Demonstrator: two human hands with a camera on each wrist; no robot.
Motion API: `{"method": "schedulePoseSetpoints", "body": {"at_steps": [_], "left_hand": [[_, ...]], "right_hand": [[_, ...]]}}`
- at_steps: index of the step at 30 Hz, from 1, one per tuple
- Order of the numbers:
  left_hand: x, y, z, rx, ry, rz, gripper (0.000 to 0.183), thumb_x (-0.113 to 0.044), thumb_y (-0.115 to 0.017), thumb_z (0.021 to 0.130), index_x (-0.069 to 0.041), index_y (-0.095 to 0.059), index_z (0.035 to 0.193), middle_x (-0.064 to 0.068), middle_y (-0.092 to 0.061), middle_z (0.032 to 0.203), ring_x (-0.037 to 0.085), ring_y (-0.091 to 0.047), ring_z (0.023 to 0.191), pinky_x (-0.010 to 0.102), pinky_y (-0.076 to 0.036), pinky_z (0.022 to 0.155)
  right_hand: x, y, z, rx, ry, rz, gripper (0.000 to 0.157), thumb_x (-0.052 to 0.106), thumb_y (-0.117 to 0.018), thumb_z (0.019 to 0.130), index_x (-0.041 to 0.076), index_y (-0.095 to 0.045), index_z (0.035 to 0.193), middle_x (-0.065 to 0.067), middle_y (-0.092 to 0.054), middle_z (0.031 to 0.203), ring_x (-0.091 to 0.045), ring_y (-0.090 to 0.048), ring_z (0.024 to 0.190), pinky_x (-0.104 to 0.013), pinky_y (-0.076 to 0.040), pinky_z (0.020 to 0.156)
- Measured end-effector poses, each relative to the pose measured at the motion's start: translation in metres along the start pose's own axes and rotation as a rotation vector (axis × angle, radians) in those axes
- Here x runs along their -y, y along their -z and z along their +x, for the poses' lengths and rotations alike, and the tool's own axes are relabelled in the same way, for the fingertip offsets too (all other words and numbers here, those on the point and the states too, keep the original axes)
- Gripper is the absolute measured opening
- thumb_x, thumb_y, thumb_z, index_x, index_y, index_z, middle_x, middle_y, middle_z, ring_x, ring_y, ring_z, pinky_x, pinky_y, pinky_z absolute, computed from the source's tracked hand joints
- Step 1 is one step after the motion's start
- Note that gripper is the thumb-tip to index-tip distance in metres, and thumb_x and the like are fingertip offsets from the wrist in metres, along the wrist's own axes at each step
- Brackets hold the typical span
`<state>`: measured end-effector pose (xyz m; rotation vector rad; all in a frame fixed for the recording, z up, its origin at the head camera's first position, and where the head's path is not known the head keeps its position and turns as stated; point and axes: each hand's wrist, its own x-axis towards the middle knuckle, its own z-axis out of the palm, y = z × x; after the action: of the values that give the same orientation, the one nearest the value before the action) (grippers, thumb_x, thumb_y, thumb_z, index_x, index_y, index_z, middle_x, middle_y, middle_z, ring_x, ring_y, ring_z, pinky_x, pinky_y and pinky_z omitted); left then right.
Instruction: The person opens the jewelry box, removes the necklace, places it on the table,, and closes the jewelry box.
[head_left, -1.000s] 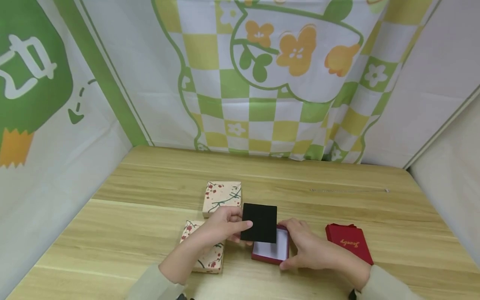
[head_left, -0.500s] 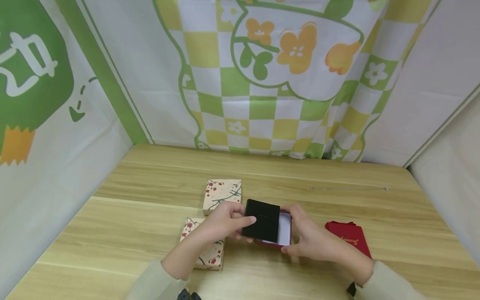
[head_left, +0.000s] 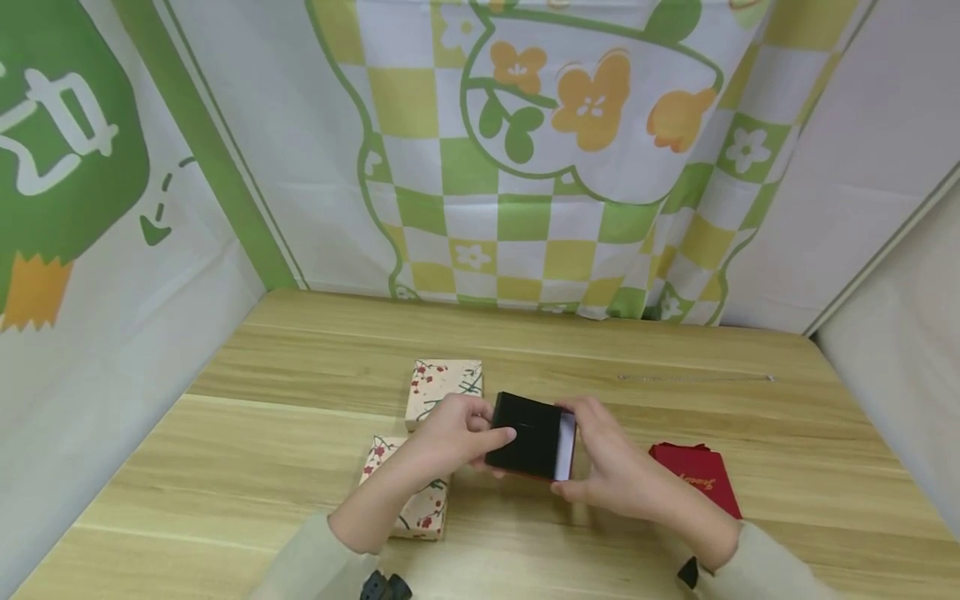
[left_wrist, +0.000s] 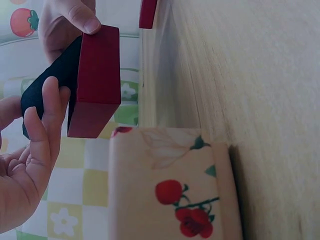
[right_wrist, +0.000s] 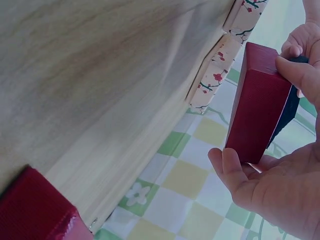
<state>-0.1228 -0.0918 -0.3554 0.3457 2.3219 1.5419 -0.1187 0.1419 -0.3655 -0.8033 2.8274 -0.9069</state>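
My left hand [head_left: 453,433] pinches a black square pad [head_left: 525,442] between thumb and fingers. The pad covers most of an open red box [right_wrist: 260,105] with a white inside, leaving a strip at the right uncovered. In the left wrist view the pad slants away from the box's opening on the side nearest my left fingers, its other edge close to the rim. My right hand [head_left: 618,462] grips the box by opposite sides, thumb on one and fingers on the other. Both wrist views show the box raised off the table.
Two cream boxes with a red blossom print, a far one [head_left: 442,383] and a near one [head_left: 420,517], lie left of my hands. A red lid [head_left: 708,479] with gold lettering lies by my right forearm. A thin chain [head_left: 697,379] stretches across the table's back right.
The red box has come up off the table and slid further under the black pad, so less of its white inside shows. Both hands have moved slightly away from me.
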Motion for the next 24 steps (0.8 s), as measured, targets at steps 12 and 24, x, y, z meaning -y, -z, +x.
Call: {"method": "schedulePoseSetpoints", "body": {"at_steps": [12,24], "left_hand": [[-0.001,-0.003,0.002,0.03,-0.002,-0.046,0.034,-0.019,-0.065,0.085,-0.006,-0.041,0.063,-0.004,-0.038,0.047,0.032,-0.068,0.061,0.022,-0.033,0.043],[-0.008,-0.005,0.004,0.035,0.019,0.012,0.02,-0.022,-0.065,0.085,-0.004,-0.059,0.079,0.005,-0.066,0.062,0.031,-0.067,0.059,0.021,-0.032,0.041]], "right_hand": [[0.009,-0.001,0.004,0.004,0.023,-0.02,0.079,0.026,-0.084,0.064,0.014,-0.039,0.128,0.007,-0.042,0.123,-0.009,-0.043,0.108,-0.032,-0.047,0.088],[0.015,-0.001,0.007,0.007,0.029,-0.015,0.08,0.026,-0.083,0.065,0.019,-0.036,0.13,0.011,-0.039,0.123,-0.007,-0.042,0.11,-0.031,-0.047,0.088]]}}
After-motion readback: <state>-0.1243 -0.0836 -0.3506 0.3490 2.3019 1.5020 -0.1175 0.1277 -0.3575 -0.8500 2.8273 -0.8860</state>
